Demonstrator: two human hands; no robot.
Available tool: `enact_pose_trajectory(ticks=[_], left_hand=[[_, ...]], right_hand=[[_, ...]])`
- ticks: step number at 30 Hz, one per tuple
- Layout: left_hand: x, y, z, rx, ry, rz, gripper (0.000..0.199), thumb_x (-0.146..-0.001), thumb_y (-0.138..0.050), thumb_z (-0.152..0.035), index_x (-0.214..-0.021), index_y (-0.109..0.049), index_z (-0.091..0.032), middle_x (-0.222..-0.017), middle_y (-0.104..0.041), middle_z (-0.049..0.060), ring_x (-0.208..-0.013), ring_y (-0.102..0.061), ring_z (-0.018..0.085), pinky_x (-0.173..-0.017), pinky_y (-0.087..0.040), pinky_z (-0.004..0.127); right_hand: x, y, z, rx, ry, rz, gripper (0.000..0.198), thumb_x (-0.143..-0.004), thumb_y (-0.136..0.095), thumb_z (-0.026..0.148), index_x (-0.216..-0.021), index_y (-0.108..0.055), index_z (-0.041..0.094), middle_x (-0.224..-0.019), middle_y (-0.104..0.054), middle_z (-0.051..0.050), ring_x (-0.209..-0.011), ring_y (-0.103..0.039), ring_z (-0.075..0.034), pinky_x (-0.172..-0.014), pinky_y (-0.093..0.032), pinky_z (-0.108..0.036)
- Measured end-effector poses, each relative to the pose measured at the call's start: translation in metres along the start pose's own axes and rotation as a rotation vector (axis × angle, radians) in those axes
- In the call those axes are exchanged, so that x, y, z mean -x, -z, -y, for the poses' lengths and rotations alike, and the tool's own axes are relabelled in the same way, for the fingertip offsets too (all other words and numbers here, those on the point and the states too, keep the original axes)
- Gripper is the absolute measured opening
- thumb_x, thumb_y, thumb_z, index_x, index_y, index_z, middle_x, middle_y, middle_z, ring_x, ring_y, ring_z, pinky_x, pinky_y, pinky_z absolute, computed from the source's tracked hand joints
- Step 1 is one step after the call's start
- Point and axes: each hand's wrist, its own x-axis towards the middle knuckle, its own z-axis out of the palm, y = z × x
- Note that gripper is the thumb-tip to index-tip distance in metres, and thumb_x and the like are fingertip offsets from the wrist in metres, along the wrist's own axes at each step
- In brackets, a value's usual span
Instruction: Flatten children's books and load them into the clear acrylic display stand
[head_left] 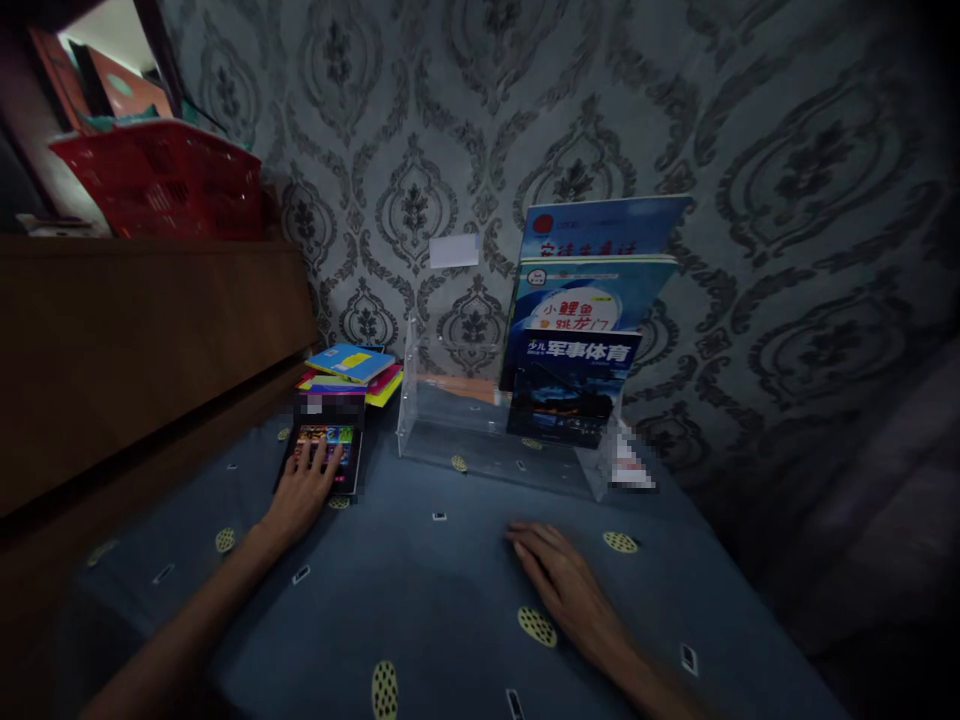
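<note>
My left hand [304, 492] lies with fingers spread on a dark-covered book [351, 462] with rows of small colourful pictures, at the left of the table. Behind that book is a loose stack of bright books [352, 363], a blue one on top. My right hand [566, 585] rests on the tablecloth, fingers stretched out and holding nothing. Beyond it stands a clear plastic book rack [407, 400]. At the rack's right end, a dark blue book [574, 390] stands in front, a teal book [600, 290] behind it, and a taller blue book [615, 222] at the back.
A blue-grey cloth with yellow spots covers the table [442, 590]. To the left, a brown wooden cabinet [150, 340] carries a red plastic basket [180, 180]. Patterned wallpaper [360, 200] is close behind the rack. A partly blurred white item [630, 460] lies beside the rack's right end.
</note>
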Motion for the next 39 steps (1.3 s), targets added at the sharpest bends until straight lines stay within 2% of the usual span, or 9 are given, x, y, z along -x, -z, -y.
enact_pose_trajectory(ticks=[5, 14, 18, 22, 27, 30, 35, 37, 39], left_hand=[[0.032, 0.015, -0.009, 0.043, -0.154, 0.222, 0.069, -0.085, -0.033, 0.005, -0.150, -0.041, -0.019, -0.150, -0.045, 0.018, -0.137, -0.046, 0.031, -0.106, -0.045, 0.047], [0.066, 0.067, -0.066, -0.043, -0.328, 0.340, 0.064, -0.086, -0.039, 0.004, -0.148, -0.043, -0.014, -0.141, -0.052, 0.027, -0.122, -0.059, 0.038, -0.088, -0.057, 0.048], [0.080, 0.082, -0.105, -0.061, -0.431, 0.316, 0.061, -0.087, -0.046, -0.001, -0.147, -0.045, -0.013, -0.139, -0.051, 0.031, -0.118, -0.060, 0.044, -0.080, -0.059, 0.052], [0.086, 0.081, -0.145, 0.003, -0.568, 0.228, 0.058, -0.091, -0.045, -0.007, -0.148, -0.044, -0.015, -0.139, -0.052, 0.029, -0.117, -0.060, 0.046, -0.083, -0.056, 0.059], [0.076, 0.085, -0.190, 0.215, -0.690, 0.091, 0.053, -0.093, -0.044, -0.012, -0.146, -0.046, -0.011, -0.139, -0.052, 0.030, -0.126, -0.052, 0.048, -0.084, -0.054, 0.063], [0.064, 0.094, -0.209, 0.314, -0.800, 0.055, 0.053, -0.094, -0.044, -0.014, -0.147, -0.044, -0.011, -0.146, -0.046, 0.027, -0.134, -0.044, 0.046, -0.095, -0.045, 0.068], [0.041, 0.102, -0.204, 0.491, -1.027, 0.099, 0.058, -0.098, -0.045, -0.021, -0.153, -0.029, -0.014, -0.157, -0.035, 0.016, -0.147, -0.028, 0.034, -0.115, -0.029, 0.058], [0.033, 0.097, -0.191, 0.571, -1.061, 0.143, 0.058, -0.101, -0.046, -0.033, -0.154, -0.027, -0.021, -0.158, -0.034, 0.010, -0.149, -0.025, 0.028, -0.117, -0.026, 0.055], [0.028, 0.086, -0.177, 0.597, -1.010, 0.171, 0.063, -0.099, -0.047, -0.049, -0.154, -0.028, -0.026, -0.159, -0.033, 0.009, -0.149, -0.023, 0.028, -0.117, -0.027, 0.055]], right_hand=[[0.000, -0.002, -0.001, 0.004, 0.013, 0.002, 0.033, -0.101, -0.040, 0.033, -0.107, -0.070, 0.022, -0.113, -0.071, -0.012, -0.109, -0.066, -0.027, -0.103, -0.049, -0.053], [-0.002, 0.002, 0.006, -0.017, 0.049, -0.009, 0.031, -0.101, -0.040, 0.029, -0.105, -0.070, 0.023, -0.109, -0.071, -0.010, -0.105, -0.066, -0.025, -0.095, -0.053, -0.045], [-0.002, 0.004, 0.012, 0.000, 0.039, 0.005, 0.028, -0.101, -0.041, 0.026, -0.106, -0.069, 0.022, -0.110, -0.071, -0.009, -0.107, -0.065, -0.024, -0.098, -0.051, -0.043], [-0.002, 0.005, 0.016, 0.007, -0.003, 0.026, 0.026, -0.101, -0.042, 0.022, -0.107, -0.068, 0.021, -0.109, -0.070, -0.009, -0.107, -0.064, -0.023, -0.098, -0.049, -0.041], [-0.004, 0.008, 0.014, 0.075, -0.139, -0.031, 0.028, -0.101, -0.039, 0.023, -0.107, -0.066, 0.018, -0.104, -0.071, -0.009, -0.101, -0.063, -0.023, -0.094, -0.048, -0.039], [-0.005, 0.012, 0.008, 0.122, -0.228, -0.054, 0.029, -0.100, -0.038, 0.021, -0.104, -0.067, 0.016, -0.103, -0.071, -0.010, -0.099, -0.063, -0.023, -0.091, -0.048, -0.037], [-0.005, 0.014, 0.004, 0.172, -0.268, -0.079, 0.025, -0.097, -0.043, 0.018, -0.103, -0.067, 0.017, -0.103, -0.071, -0.009, -0.097, -0.063, -0.022, -0.088, -0.048, -0.034], [-0.004, 0.012, 0.007, 0.178, -0.253, -0.068, 0.024, -0.097, -0.044, 0.018, -0.103, -0.067, 0.017, -0.105, -0.070, -0.009, -0.098, -0.063, -0.022, -0.089, -0.048, -0.035], [-0.004, 0.010, 0.011, 0.188, -0.245, -0.052, 0.024, -0.097, -0.045, 0.018, -0.104, -0.068, 0.016, -0.107, -0.069, -0.010, -0.101, -0.062, -0.023, -0.091, -0.048, -0.036]])
